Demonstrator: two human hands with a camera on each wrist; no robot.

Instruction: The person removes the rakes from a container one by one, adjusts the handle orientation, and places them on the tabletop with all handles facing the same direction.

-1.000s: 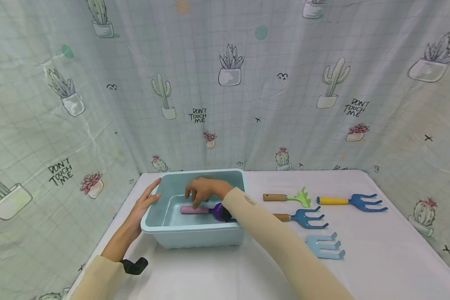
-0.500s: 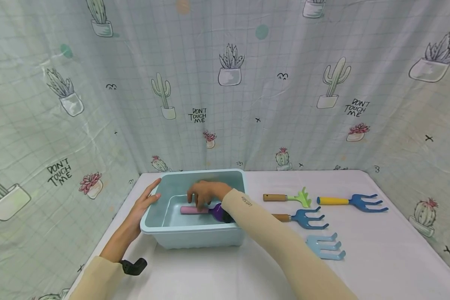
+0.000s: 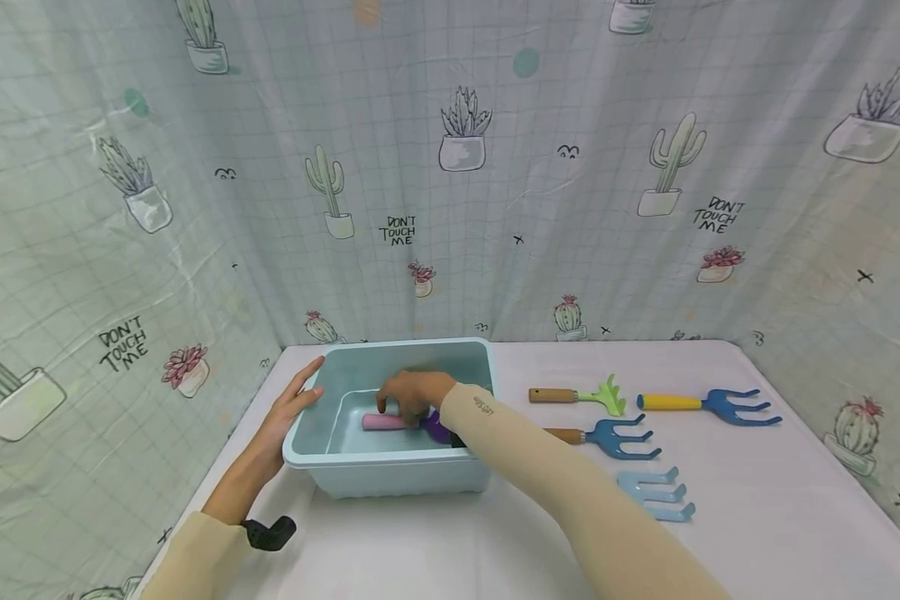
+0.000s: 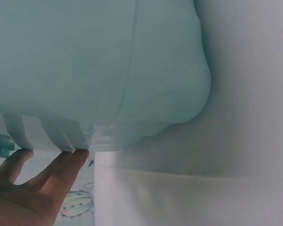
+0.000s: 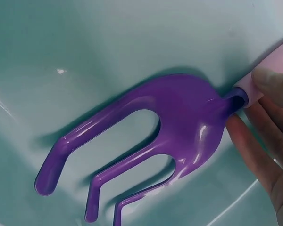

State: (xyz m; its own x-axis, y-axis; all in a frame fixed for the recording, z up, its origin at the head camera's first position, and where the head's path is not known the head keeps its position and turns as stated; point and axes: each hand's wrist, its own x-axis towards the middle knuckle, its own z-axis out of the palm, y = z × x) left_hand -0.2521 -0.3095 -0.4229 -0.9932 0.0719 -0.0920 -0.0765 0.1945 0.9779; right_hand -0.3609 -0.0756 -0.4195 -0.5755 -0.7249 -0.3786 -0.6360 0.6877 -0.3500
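A light blue plastic bin (image 3: 397,473) stands on the white table, with a hand rake (image 5: 188,113) lying inside. The rake has three bent purple tines and a pink handle (image 3: 381,422). My right hand (image 3: 414,393) reaches into the bin and pinches that handle near its purple neck. In the right wrist view, the thumb lies on top of the handle and the fingers are below it. My left hand (image 3: 283,414) rests at the bin's left side. Its fairly straight fingertips touch the outer wall in the left wrist view.
To the right of the bin lie a green rake with a wooden handle (image 3: 553,395), a blue rake with a yellow handle (image 3: 671,402), a blue rake with a wooden handle (image 3: 618,437) and a pale blue rake (image 3: 656,493). A cactus-printed curtain (image 3: 510,275) surrounds the table (image 3: 390,550).
My right hand has lowered slightly and moved right along the pink handle, and it now pinches it. My left hand and the bin have stayed in place.
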